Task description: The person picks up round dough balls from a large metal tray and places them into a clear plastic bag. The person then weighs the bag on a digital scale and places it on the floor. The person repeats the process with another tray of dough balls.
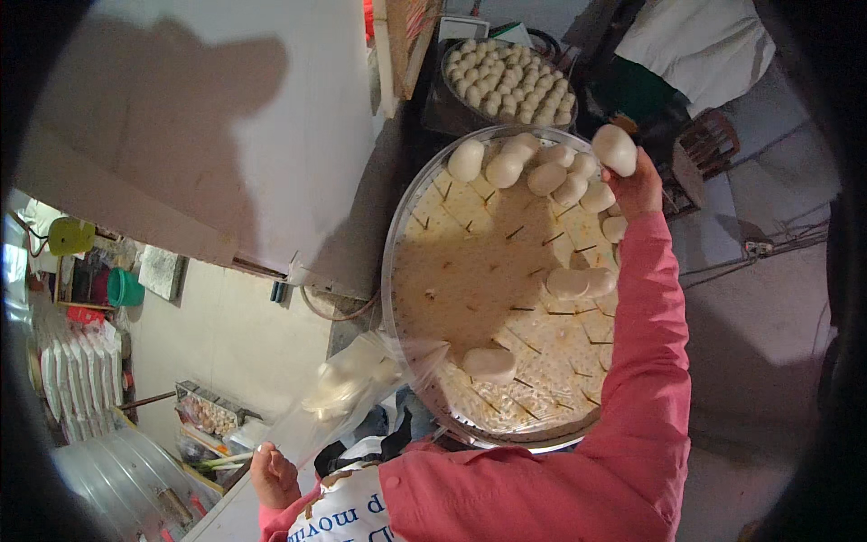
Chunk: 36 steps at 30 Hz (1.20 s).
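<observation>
My right hand [635, 183] holds a pale steamed bun [614, 150] above the upper right rim of a large round steamer tray [389, 271]. Several buns [504, 170] sit along the tray's far edge. Two more [567, 284] lie near its right side and a single bun [489, 365] near its lower part. Thin dark sticks stand up from the pale, dotted lining. At the lower left, my left hand [274, 474] grips the edge of a clear plastic bag [352, 386] with pale buns inside, stretched up to the tray's lower left rim.
Beyond the big tray stands another round tray of small pale dough balls [508, 81]. A wooden chair [711, 146] is at the upper right. At the lower left are a crate of eggs [206, 414] and a green bucket [125, 287]. A white panel [305, 135] borders the tray's left side.
</observation>
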Each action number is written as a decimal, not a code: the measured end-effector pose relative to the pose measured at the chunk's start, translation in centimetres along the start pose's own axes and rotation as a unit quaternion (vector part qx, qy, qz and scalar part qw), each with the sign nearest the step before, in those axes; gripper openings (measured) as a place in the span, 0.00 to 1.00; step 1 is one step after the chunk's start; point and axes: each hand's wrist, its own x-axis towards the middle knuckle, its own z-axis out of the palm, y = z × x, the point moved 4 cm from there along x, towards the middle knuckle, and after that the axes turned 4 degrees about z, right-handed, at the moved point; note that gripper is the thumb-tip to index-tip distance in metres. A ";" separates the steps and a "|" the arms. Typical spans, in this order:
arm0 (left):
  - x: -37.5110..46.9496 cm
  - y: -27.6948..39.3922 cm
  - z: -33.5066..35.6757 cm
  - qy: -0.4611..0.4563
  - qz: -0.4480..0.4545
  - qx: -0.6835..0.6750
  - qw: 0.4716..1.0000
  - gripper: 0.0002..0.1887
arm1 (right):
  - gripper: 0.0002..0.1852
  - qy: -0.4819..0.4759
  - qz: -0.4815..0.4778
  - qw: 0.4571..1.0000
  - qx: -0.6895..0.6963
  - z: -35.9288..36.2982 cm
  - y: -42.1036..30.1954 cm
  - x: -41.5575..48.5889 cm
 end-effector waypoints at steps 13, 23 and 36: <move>-0.7 0.2 1.7 -0.003 0.005 0.028 1.000 0.08 | 0.35 -0.007 0.089 0.816 -0.571 -0.8 8.9 8.0; -0.7 -0.3 1.9 0.034 0.005 0.038 0.999 0.10 | 0.32 0.052 0.027 0.621 -0.782 3.4 8.1 6.6; 0.6 0.9 2.3 -0.005 0.011 0.052 0.999 0.10 | 0.23 -0.173 -0.019 0.974 0.141 3.1 -0.4 -7.2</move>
